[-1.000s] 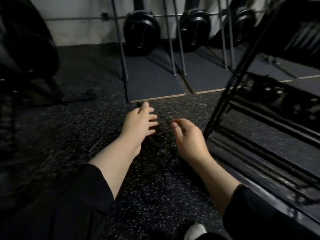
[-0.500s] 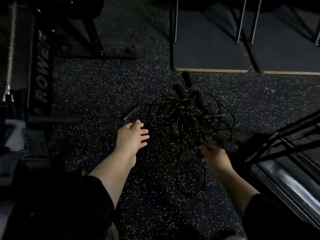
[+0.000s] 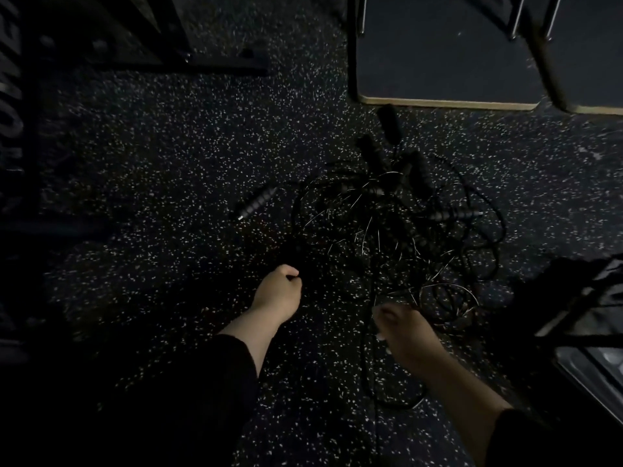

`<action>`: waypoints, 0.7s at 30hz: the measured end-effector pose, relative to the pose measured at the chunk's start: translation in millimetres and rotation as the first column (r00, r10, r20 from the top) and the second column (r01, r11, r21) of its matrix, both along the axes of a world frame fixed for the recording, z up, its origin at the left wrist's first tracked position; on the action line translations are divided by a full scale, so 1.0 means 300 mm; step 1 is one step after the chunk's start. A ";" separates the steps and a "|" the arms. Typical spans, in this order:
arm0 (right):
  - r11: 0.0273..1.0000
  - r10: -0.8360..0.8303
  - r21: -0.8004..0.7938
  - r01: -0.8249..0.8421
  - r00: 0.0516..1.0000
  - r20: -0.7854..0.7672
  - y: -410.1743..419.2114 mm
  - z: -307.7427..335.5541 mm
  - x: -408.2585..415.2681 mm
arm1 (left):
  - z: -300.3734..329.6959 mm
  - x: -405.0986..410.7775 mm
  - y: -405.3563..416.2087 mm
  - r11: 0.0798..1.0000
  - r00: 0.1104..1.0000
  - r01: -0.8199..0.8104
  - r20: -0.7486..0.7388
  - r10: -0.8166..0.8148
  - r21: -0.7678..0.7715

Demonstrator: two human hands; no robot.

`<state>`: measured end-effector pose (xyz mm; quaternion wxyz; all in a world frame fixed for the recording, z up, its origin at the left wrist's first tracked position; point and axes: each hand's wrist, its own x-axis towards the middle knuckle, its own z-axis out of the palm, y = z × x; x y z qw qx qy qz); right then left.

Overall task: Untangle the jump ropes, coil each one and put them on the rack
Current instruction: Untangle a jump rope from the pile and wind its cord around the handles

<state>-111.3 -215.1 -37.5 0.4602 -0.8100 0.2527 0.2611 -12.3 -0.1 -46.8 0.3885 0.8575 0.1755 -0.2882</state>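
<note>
Probably the jump ropes (image 3: 397,230) are handling light and floppy; better gripping a handle (image 3: 258,203). The left hand (image 3: 278,293) is curling, maybe pinching cord; the right hand (image 3: 404,326) I cannot tell.

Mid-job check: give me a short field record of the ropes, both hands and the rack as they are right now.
ropes: tangled heap of thin black jump ropes on speckled black rubber floor, none coiled
stray handle: ribbed black handle lying left of heap
left hand: curled at heap's near-left edge; grip unclear in the dark
right hand: at near loops; blurred, grip unclear
rack: black metal rack at right, no rope seen on it
</note>
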 end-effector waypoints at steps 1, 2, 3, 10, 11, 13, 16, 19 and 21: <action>1.000 -0.005 0.023 0.005 1.000 0.011 0.013 -0.008 0.004 | -0.045 0.018 -0.010 0.997 0.997 0.069 -0.020 -0.068 0.030; 0.999 -0.015 0.045 0.014 1.000 0.020 0.022 -0.017 0.007 | -0.086 0.034 -0.021 0.990 0.990 0.133 -0.045 -0.131 0.053; 0.997 -0.030 0.065 0.028 0.999 0.025 0.033 -0.027 0.009 | -0.129 0.049 -0.031 0.979 0.980 0.191 -0.067 -0.186 0.077; 0.996 -0.023 0.084 0.023 1.000 -0.010 0.065 -0.095 -0.011 | -0.315 0.111 -0.074 0.891 0.905 0.404 -0.234 -0.356 0.207; 0.996 -0.035 0.087 0.036 0.999 -0.012 0.064 -0.107 -0.013 | -0.329 0.113 -0.072 0.878 0.895 0.425 -0.248 -0.371 0.220; 0.993 -0.068 0.094 0.069 0.997 -0.021 0.062 -0.125 -0.015 | -0.349 0.111 -0.063 0.871 0.894 0.433 -0.236 -0.381 0.233; 0.992 -0.071 0.105 0.075 0.997 -0.041 0.060 -0.145 -0.016 | -0.349 0.106 -0.055 0.936 0.954 0.299 -0.059 -0.293 0.188; 0.982 -0.114 0.149 0.118 0.993 -0.037 0.062 -0.144 0.007 | -0.281 0.089 -0.087 1.000 0.992 0.005 0.128 -0.005 0.001; 0.978 -0.135 0.159 0.137 0.991 -0.020 0.069 -0.128 0.037 | -0.209 0.064 -0.132 0.972 0.982 -0.146 0.092 0.165 -0.186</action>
